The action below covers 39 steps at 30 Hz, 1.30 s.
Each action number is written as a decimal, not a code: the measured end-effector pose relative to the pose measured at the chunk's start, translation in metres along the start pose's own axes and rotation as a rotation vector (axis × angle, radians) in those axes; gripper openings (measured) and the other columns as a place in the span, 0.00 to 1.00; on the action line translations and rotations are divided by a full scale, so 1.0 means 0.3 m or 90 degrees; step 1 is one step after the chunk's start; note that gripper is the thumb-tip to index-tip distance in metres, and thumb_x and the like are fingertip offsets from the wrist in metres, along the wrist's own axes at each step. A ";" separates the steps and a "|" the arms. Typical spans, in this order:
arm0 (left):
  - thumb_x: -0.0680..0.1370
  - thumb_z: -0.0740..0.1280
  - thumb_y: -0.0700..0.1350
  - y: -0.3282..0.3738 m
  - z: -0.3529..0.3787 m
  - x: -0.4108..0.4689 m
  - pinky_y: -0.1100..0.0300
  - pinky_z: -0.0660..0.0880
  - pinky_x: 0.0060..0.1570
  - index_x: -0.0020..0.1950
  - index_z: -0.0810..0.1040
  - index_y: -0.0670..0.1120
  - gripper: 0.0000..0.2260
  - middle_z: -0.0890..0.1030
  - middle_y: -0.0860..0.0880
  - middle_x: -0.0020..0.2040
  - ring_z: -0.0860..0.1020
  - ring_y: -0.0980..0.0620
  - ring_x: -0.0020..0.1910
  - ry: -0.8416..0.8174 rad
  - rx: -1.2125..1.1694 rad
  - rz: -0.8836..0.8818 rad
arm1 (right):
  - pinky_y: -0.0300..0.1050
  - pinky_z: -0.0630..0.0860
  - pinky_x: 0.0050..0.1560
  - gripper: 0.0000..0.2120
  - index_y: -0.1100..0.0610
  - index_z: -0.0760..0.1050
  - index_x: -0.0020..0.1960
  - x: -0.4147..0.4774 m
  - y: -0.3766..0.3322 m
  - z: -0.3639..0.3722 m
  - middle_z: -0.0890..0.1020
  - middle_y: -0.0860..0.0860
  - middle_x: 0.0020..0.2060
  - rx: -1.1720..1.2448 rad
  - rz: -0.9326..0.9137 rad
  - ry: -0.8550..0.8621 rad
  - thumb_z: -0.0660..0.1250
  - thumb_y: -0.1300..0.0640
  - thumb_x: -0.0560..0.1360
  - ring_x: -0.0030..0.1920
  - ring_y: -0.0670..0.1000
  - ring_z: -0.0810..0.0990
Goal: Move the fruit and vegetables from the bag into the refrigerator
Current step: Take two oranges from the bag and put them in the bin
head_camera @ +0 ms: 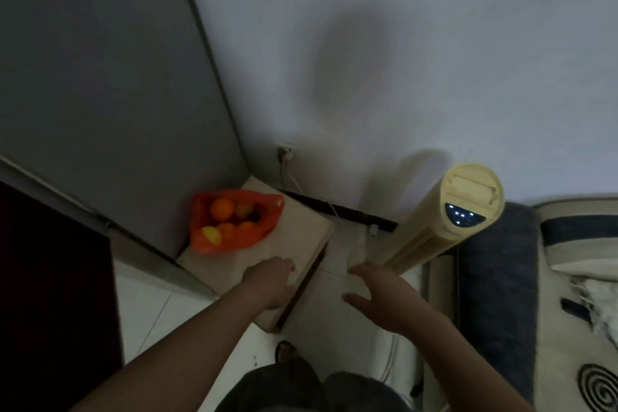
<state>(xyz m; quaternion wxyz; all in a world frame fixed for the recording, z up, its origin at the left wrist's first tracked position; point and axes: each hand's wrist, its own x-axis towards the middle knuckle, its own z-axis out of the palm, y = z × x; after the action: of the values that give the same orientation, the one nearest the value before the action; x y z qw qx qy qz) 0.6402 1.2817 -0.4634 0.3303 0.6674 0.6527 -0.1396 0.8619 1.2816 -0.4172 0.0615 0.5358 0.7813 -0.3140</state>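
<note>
Bag [234,222]: thin orange plastic, sitting open on the wooden worktop [294,241], centre-left of frame, beside the grey refrigerator [110,84].
Fruit [222,209]: likely firm, rolling loose; bag looking limp, best gathered at its rim.
Left hand [271,281]: hovering open, holding nothing.
Right hand [378,294]: spreading open, holding nothing.

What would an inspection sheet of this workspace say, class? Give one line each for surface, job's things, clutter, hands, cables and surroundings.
Surface: pale wooden box on tiled floor.
Job's things: orange bag on the box, open, fruit inside; grey refrigerator shut.
Clutter: nothing seen.
Hands: left hand over the box edge, right hand over the floor, both open and empty.
Cables: cord from wall socket.
Surroundings: cream tower fan, patterned bedding.
</note>
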 end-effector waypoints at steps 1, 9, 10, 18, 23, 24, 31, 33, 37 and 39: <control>0.77 0.60 0.54 -0.053 -0.021 0.006 0.51 0.71 0.60 0.68 0.65 0.50 0.21 0.70 0.49 0.67 0.70 0.48 0.64 0.013 -0.007 -0.023 | 0.43 0.70 0.62 0.25 0.49 0.64 0.69 0.057 -0.028 0.000 0.70 0.49 0.66 -0.003 -0.024 -0.018 0.62 0.42 0.76 0.63 0.49 0.71; 0.77 0.62 0.51 -0.374 -0.094 -0.019 0.59 0.69 0.53 0.63 0.69 0.50 0.16 0.74 0.51 0.62 0.73 0.50 0.60 0.158 -0.145 -0.156 | 0.39 0.70 0.59 0.20 0.50 0.69 0.65 0.439 -0.243 -0.027 0.73 0.47 0.63 -0.012 -0.234 -0.102 0.64 0.46 0.75 0.59 0.46 0.73; 0.77 0.61 0.51 -0.403 -0.084 -0.024 0.60 0.69 0.52 0.63 0.69 0.50 0.15 0.74 0.51 0.62 0.73 0.50 0.59 0.160 -0.148 -0.173 | 0.38 0.71 0.59 0.20 0.50 0.69 0.65 0.482 -0.263 -0.023 0.73 0.47 0.62 -0.014 -0.251 -0.112 0.64 0.46 0.75 0.59 0.45 0.73; 0.77 0.60 0.53 -0.572 -0.022 0.103 0.56 0.73 0.54 0.64 0.68 0.51 0.16 0.73 0.51 0.61 0.73 0.50 0.60 0.155 -0.213 -0.333 | 0.36 0.67 0.57 0.20 0.52 0.69 0.64 0.895 -0.281 0.081 0.75 0.47 0.61 -0.095 -0.392 -0.242 0.64 0.45 0.75 0.61 0.45 0.73; 0.76 0.63 0.51 -0.629 0.007 0.304 0.52 0.74 0.52 0.64 0.70 0.49 0.17 0.74 0.47 0.60 0.74 0.47 0.57 0.290 -0.315 -0.369 | 0.44 0.73 0.54 0.24 0.54 0.72 0.60 1.183 -0.224 0.194 0.78 0.51 0.55 -0.107 -0.435 -0.199 0.59 0.39 0.72 0.56 0.50 0.76; 0.76 0.63 0.50 -0.638 0.010 0.337 0.51 0.74 0.53 0.64 0.70 0.49 0.17 0.74 0.47 0.61 0.74 0.47 0.58 0.316 -0.332 -0.369 | 0.44 0.74 0.53 0.25 0.54 0.73 0.59 1.228 -0.221 0.209 0.79 0.50 0.54 -0.094 -0.442 -0.171 0.56 0.38 0.72 0.54 0.49 0.76; 0.70 0.49 0.62 -0.624 0.065 0.510 0.56 0.75 0.49 0.63 0.71 0.52 0.28 0.74 0.53 0.60 0.74 0.53 0.56 0.336 -0.364 -0.239 | 0.45 0.73 0.55 0.30 0.56 0.62 0.69 1.391 -0.133 0.286 0.74 0.55 0.62 -0.089 -0.410 -0.038 0.53 0.37 0.75 0.60 0.54 0.75; 0.70 0.50 0.62 -0.633 0.094 0.563 0.56 0.74 0.50 0.63 0.71 0.51 0.27 0.74 0.53 0.60 0.73 0.54 0.57 0.328 -0.374 -0.247 | 0.52 0.75 0.55 0.33 0.56 0.61 0.70 1.416 -0.093 0.317 0.72 0.58 0.65 -0.084 -0.356 -0.028 0.49 0.34 0.75 0.62 0.57 0.75; 0.74 0.58 0.54 -0.648 0.142 0.663 0.55 0.73 0.53 0.63 0.72 0.49 0.20 0.73 0.50 0.61 0.72 0.50 0.59 0.314 -0.391 -0.288 | 0.42 0.73 0.51 0.31 0.54 0.62 0.72 1.458 -0.031 0.355 0.70 0.58 0.67 -0.118 -0.329 -0.064 0.56 0.38 0.75 0.60 0.57 0.76; 0.76 0.59 0.54 -0.636 0.164 0.704 0.56 0.71 0.58 0.66 0.70 0.48 0.20 0.71 0.49 0.65 0.69 0.50 0.64 0.296 -0.377 -0.293 | 0.27 0.65 0.46 0.26 0.53 0.66 0.70 1.467 -0.004 0.375 0.74 0.56 0.64 -0.124 -0.361 -0.110 0.67 0.49 0.74 0.52 0.52 0.81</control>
<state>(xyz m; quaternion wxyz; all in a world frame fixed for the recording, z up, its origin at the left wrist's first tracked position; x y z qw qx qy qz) 0.4914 1.4021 -0.6798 0.3118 0.3948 0.8532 0.1376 0.6498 1.5702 -0.6964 0.0885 0.2599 0.9179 -0.2867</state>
